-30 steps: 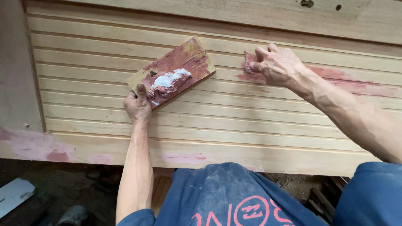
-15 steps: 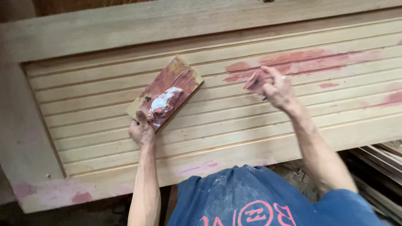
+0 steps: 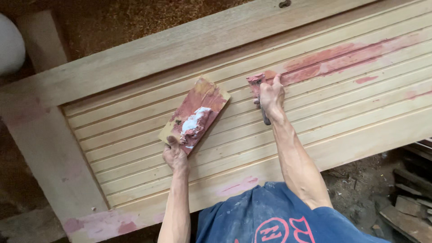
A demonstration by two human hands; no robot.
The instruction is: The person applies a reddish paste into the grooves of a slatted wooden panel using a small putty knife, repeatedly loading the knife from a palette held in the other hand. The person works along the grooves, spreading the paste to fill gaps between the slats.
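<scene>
A large pale wooden door panel (image 3: 135,135) with horizontal grooved slats fills the view. My left hand (image 3: 174,156) grips the lower end of a small flat board (image 3: 194,114) smeared with reddish filler and a white lump. That board rests against the slats. My right hand (image 3: 271,96) holds a putty knife (image 3: 258,88), its red-coated blade pressed on a slat at the left end of a long reddish filler streak (image 3: 342,58).
The panel's plain frame (image 3: 49,153) has pink smears near its lower left corner (image 3: 103,223). Sawdust-covered ground (image 3: 135,20) lies beyond the top edge. Wood scraps (image 3: 409,207) lie at the lower right. A white rounded object (image 3: 11,47) sits at the far left.
The view has shifted, so the panel now looks tilted. My right hand with the putty knife has moved left along the slat, off the red streak. My left hand still holds the board.
</scene>
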